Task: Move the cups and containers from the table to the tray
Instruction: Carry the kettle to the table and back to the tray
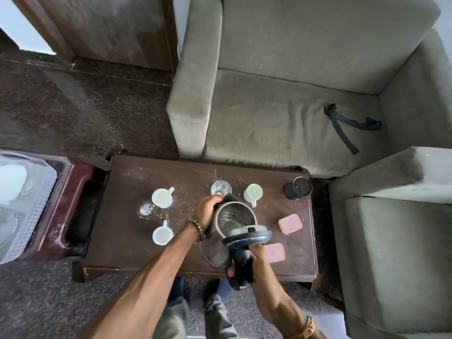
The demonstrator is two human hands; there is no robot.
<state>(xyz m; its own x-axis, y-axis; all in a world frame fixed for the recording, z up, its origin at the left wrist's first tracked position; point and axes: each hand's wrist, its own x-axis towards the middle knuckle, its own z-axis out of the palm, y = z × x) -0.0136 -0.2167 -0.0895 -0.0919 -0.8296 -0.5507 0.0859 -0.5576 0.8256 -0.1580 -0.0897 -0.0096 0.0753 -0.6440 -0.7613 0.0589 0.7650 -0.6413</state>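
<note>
Gripping the black handle of the steel kettle (234, 223) with the right hand (258, 261), fingers curled tight round it, above the near middle of the table (137, 172). Tipping the kettle toward the far edge, lid swung open, bare metal inside on show. Cupping the kettle's body beside the spout with the left hand (208, 211), fingers curved against the steel. Just past the spout, at the middle of the far edge, standing upright: a clear glass (220, 187); touching the spout or not, cannot tell. Toward the left edge, far-left cup (161, 198) and near-left cup (162, 235), both white, with a small puddle (146, 209) just left of them. Just right of the glass, the right cup (253, 193), also white, handle pointing to the near edge. At the far right corner, a dark tumbler (298, 189) with a metal rim. Along the right edge, lying flat with lids on: farther pink container (290, 224) and, partly behind the right hand, nearer pink container (276, 252). Beyond the left edge, off the table, a white perforated tray (36, 204) on a maroon stand (73, 192).
</note>
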